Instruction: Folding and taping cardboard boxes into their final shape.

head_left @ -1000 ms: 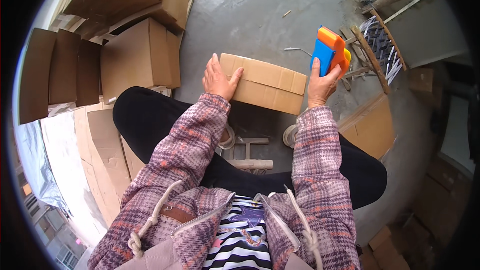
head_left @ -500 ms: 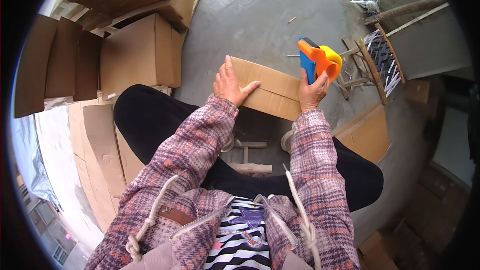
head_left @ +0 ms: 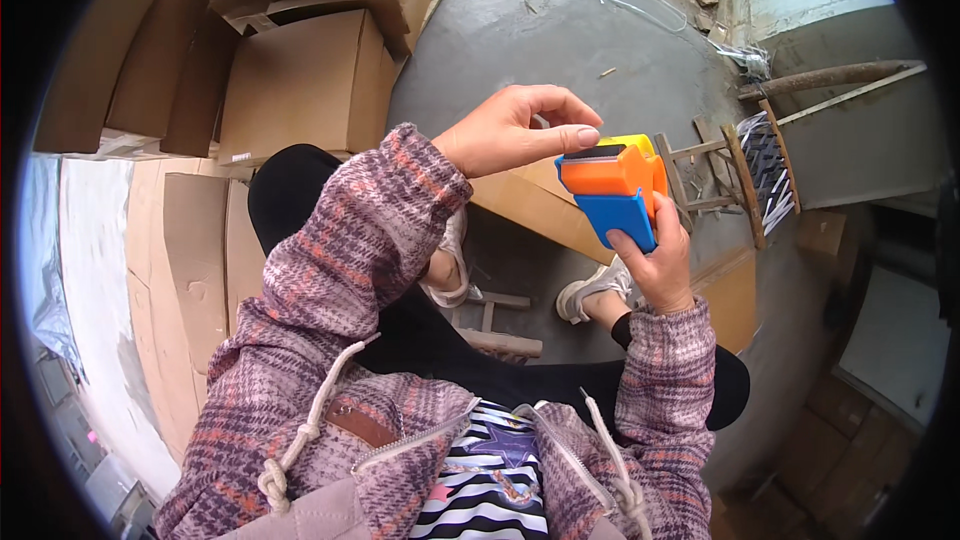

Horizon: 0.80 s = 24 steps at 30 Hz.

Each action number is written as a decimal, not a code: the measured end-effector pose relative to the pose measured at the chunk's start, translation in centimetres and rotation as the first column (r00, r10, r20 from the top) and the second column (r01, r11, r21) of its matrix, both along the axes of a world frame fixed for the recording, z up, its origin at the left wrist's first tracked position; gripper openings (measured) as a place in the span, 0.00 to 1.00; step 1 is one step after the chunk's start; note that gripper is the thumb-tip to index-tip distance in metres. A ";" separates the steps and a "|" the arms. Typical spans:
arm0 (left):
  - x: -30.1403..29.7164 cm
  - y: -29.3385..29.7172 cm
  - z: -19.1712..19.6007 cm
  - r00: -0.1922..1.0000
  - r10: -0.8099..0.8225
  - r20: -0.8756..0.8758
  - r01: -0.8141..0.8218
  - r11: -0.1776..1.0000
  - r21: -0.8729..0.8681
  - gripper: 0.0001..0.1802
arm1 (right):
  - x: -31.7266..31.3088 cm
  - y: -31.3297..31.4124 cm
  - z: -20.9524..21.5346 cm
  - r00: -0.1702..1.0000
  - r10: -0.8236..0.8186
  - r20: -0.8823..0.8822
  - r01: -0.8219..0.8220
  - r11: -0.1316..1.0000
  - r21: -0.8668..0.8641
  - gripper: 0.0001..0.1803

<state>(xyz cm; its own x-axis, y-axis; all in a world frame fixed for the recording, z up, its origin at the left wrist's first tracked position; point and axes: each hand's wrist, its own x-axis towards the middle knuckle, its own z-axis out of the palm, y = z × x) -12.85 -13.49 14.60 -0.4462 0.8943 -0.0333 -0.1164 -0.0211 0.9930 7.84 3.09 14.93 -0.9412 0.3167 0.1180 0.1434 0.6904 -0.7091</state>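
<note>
My right hand [head_left: 655, 255] grips an orange and blue tape dispenser [head_left: 610, 205], its thumb on the blue part. A yellow roll [head_left: 632, 145] shows behind the orange body. My left hand [head_left: 525, 130] reaches across to the dispenser's upper front edge. Its fingers are curled, with thumb and index tips close together there; anything between them is too small to make out. Below and behind both hands is a long cardboard box [head_left: 540, 210], partly hidden by the left hand and the dispenser.
Large cardboard boxes [head_left: 295, 85] are stacked at the far left. A wooden stool with a woven seat [head_left: 765, 175] lies at the right. Another cardboard box [head_left: 728, 295] is beside my right knee. A low wooden stool [head_left: 495, 342] shows between my legs.
My left hand has left the box and moved right to the dispenser. My right hand has drawn the dispenser nearer and turned its front toward the left hand, coming off the box.
</note>
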 end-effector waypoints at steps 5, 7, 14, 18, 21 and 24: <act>0.3 -1.6 -1.3 0.996 0.000 -0.090 0.003 0.999 0.035 0.12 | -0.7 -1.3 1.7 0.985 0.099 0.144 -0.080 0.988 -0.131 0.26; 0.4 -2.1 -1.4 0.976 0.063 -0.211 -0.064 0.998 0.003 0.10 | -1.2 -1.5 1.9 0.977 0.128 0.169 -0.102 0.983 -0.154 0.26; 1.1 -3.3 -5.2 0.969 0.248 -0.021 -0.248 0.967 -0.056 0.11 | -4.6 -1.4 2.2 0.919 0.215 0.331 -0.128 0.955 -0.266 0.27; 2.4 -4.5 -8.3 0.894 0.447 -0.021 -0.446 0.888 -0.112 0.12 | -6.8 -1.3 1.9 0.806 0.266 0.529 -0.128 0.951 -0.282 0.27; 2.4 -5.6 -11.3 0.824 0.559 0.093 -0.525 0.814 -0.248 0.11 | -6.8 -0.6 0.9 0.771 0.285 0.569 -0.152 0.951 -0.269 0.28; 1.9 -5.3 -13.7 0.813 0.581 -0.034 -0.559 0.763 -0.323 0.12 | -6.3 0.4 -0.3 0.760 0.260 0.595 -0.108 0.954 -0.280 0.31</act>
